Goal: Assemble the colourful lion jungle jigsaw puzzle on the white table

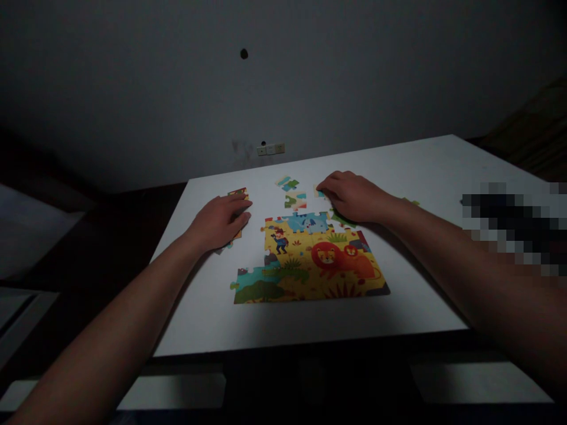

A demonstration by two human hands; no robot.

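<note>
A partly joined jigsaw puzzle (301, 265) lies flat on the white table, with lions, a crocodile, a small figure and a blue elephant on it. Left of it, my left hand (220, 222) rests over several loose puzzle pieces (238, 192), fingers stretched and thumb apart; it partly hides them. Beyond the puzzle's top right, the bent fingers of my right hand (349, 195) close on the edge of a pale puzzle piece (316, 192). A green puzzle piece (343, 218) lies partly under that hand. Two other loose pieces, a pale-and-green one (295, 200) and a blue-green one (287, 183), lie between my hands.
The white table (204, 324) stands near a grey wall with power sockets (270, 150). Another green piece (410, 201) shows behind my right forearm. At the table's right lies a dark thing (509, 224), blurred into blocks.
</note>
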